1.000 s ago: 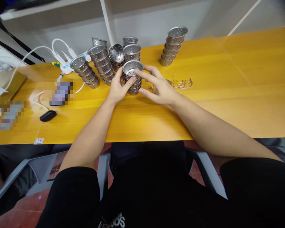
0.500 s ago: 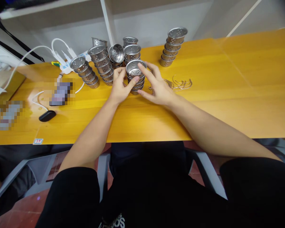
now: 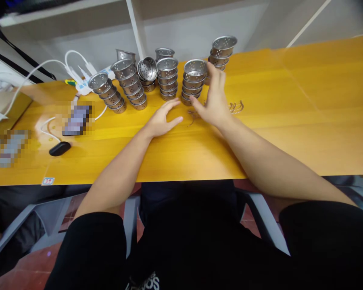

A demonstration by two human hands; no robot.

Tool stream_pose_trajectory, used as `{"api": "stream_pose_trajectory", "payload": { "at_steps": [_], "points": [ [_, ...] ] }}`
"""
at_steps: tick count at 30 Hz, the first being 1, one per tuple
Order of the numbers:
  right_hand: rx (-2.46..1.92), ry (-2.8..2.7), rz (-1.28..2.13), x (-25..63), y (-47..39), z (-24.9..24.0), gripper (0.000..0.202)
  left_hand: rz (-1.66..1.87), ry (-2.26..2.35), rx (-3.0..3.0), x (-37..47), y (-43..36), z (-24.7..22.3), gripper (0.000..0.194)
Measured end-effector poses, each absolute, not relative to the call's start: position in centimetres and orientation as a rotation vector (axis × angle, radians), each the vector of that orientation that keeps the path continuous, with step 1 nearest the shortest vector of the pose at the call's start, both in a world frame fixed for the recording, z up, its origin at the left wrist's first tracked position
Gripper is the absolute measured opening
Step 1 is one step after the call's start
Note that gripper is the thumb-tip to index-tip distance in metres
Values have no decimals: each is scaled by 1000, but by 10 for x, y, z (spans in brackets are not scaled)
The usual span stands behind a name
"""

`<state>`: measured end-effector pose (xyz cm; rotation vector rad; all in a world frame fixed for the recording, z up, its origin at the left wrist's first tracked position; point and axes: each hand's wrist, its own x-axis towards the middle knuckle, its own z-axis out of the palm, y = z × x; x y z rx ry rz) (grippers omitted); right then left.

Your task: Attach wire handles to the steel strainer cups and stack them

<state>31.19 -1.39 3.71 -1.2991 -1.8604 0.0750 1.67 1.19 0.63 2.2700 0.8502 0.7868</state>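
A stack of perforated metal cups (image 3: 193, 82) stands upright on the yellow table. My right hand (image 3: 213, 96) is at its right side, thumb by the lower cups and fingers near the top rim, thumb and fingers wide apart; whether it touches the stack is hard to tell. My left hand (image 3: 165, 119) holds nothing, its fingers apart, just in front and to the left of that stack. Curved metal wires (image 3: 236, 107) lie beside and partly behind my right hand. Another cup stack (image 3: 224, 48) rises behind it, its lower part mostly hidden.
More cup stacks (image 3: 167, 76) stand at the back, two leaning ones (image 3: 130, 82) farther left and tipped cups (image 3: 148, 69) between. A phone (image 3: 77, 120), a black oval device (image 3: 59, 148), white cables and a power strip are at the left. A shelf rises behind the table (image 3: 175, 161).
The stack that was between both hands now stands farther right and back, beside my right hand. My left hand has come away from it, slightly down and right. Another stack behind is uncovered.
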Motion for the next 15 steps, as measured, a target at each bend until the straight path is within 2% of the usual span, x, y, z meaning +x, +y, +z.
{"api": "stream_pose_trajectory", "payload": {
  "at_steps": [6,8,11,15],
  "points": [
    [-1358,-1874,110,297,-31,51,43,766,1029,2288,14,16,8,76],
    [-1343,-1934,176,295,-32,49,31,810,1095,2279,9,24,2,74],
    [-1316,-1942,227,300,-23,40,34,915,1156,2236,2,40,-12,78],
    [-1305,-1863,264,309,-10,30,58,954,1169,2135,-4,58,-30,95]
  ]
}}
